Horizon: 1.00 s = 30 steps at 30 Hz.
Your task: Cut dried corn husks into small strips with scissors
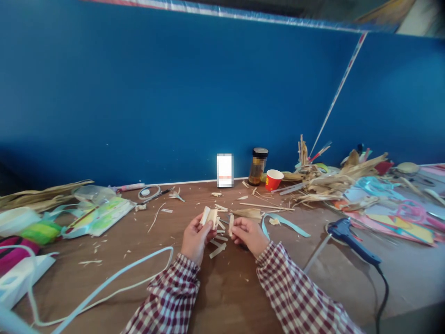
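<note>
The left hand (196,239) grips a pale cream, folded piece of dry, husk-like material (210,217), the thumb laid over its near edge and the piece standing up past the fingers. Just across from it, the right hand (250,234) is closed in a fingertip pinch on a narrow, pale cream upright strip (231,226) of what looks like the same stuff. The two pieces are near each other but apart, with a gap between the hands.

The step in hand appears to be close fingertip work on these pieces — one held steady at the left, one managed at the right. Below and between the hands, thin, flat, pale cut strips (218,250) lie scattered on the brown wooden surface (229,297). Just beyond the right hand is a wider tan piece of dry husk (248,213), and a curled light-blue ribbon (290,225) lies to that hand's right.

From here, a move would seem to call for a light pinch and good alignment (such thin material probably creases or splits easily). The dark-blue glue gun with a black cord (351,236) rests well to the right of the right hand, untouched — reaching it would mean freeing that hand.
</note>
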Motion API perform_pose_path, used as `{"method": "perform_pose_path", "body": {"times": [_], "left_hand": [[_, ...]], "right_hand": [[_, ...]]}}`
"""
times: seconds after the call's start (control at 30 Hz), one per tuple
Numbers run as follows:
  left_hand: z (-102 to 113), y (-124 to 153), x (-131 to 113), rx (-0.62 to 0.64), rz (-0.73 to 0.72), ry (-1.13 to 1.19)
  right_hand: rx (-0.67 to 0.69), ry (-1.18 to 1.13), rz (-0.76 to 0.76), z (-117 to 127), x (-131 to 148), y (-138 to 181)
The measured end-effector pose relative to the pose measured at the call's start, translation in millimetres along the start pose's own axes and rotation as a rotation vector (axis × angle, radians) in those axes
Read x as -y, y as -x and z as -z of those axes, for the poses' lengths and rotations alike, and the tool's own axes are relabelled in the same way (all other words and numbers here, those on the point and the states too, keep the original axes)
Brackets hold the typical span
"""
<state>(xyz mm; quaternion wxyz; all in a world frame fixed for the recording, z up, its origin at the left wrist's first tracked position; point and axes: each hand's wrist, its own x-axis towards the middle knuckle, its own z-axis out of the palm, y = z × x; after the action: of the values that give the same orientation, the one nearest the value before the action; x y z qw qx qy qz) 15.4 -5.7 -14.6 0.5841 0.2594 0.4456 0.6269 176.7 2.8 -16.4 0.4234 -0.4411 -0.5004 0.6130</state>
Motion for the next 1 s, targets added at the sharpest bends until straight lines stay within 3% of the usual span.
{"method": "perform_pose_path", "body": {"times": [0.2,0.4,0.47,0.57,0.67,0.8,1.0], "left_hand": [[2,-3,1,-0.083,0.009,-0.054],[10,-10,7,-0.070,-0.033,-0.201],[11,-9,6,-0.094,-0.186,-0.389],[9,0,0,-0.181,-0.558,-0.734],[2,11,-3,-0.075,-0.734,-0.839],[-2,16,0,0.208,-0.607,-0.768],[2,6,10,0.163,-0.232,-0.464]], "right_hand": [[0.041,-0.190,-0.047,-2,2,3],[0.060,-0.152,-0.052,-3,2,5],[0.047,-0.123,-0.042,-4,1,4],[0.038,-0.071,-0.015,-4,0,3],[0.066,0.021,0.027,-5,0,3],[0.101,0.190,0.125,-8,4,7],[0.019,0.431,0.215,-13,13,12]]}}
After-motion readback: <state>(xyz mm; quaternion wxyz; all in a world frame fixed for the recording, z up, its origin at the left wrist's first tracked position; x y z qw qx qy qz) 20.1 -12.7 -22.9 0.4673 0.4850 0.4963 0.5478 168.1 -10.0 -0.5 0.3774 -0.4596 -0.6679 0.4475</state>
